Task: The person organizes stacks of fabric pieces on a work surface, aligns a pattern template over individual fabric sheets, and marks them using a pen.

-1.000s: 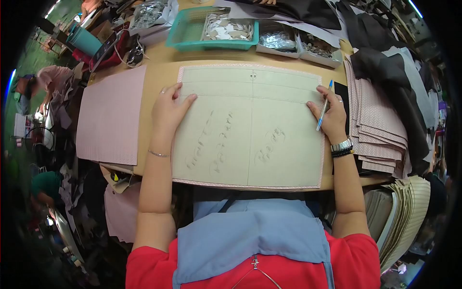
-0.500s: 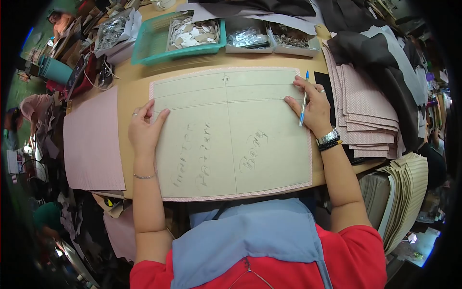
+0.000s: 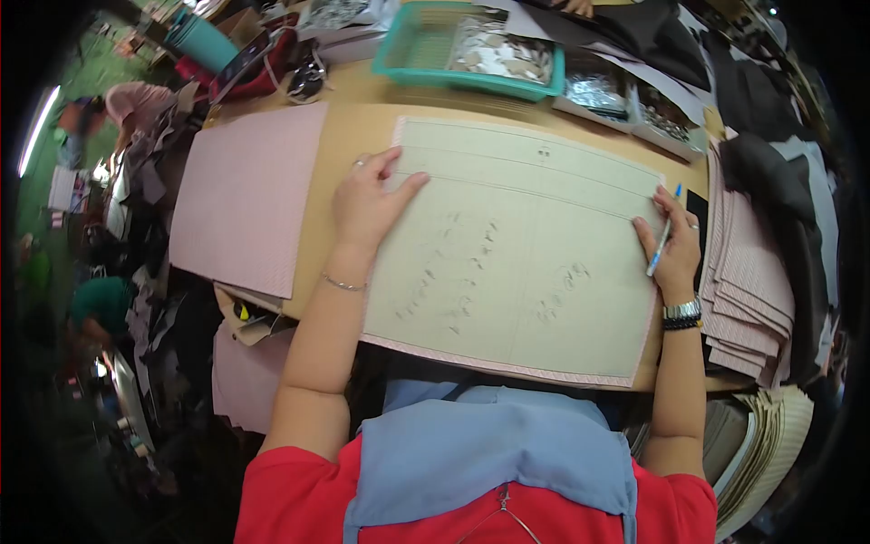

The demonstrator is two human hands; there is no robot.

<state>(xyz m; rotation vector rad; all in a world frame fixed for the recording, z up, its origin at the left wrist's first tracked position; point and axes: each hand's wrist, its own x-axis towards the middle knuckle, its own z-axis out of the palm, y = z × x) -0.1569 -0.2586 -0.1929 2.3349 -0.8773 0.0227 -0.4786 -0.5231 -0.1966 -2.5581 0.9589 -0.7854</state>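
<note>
A pale green pattern sheet (image 3: 480, 263) with ruled lines and pencilled handwriting lies on the table. Under it, pink patterned material (image 3: 544, 374) shows as a narrow border. My left hand (image 3: 370, 204) rests at the sheet's upper left edge, thumb and fingers spread apart. At the upper right edge, my right hand (image 3: 675, 245) touches the sheet with its thumb and fingertips. A blue and white pen (image 3: 664, 243) is tucked between the fingers of that hand.
Pink material (image 3: 249, 199) lies left, and stacked pink pieces (image 3: 748, 290) lie right beside dark fabric (image 3: 770, 199). Behind are a teal tray (image 3: 412, 54) and boxes of small parts (image 3: 594, 95). Another person's hand (image 3: 575, 7) shows at the top. Folded sheets (image 3: 770, 453) stand lower right.
My view has turned, so the table and sheet appear farther right and tilted. Both hands stay at the sheet's edges, and the pen is still in my right hand.
</note>
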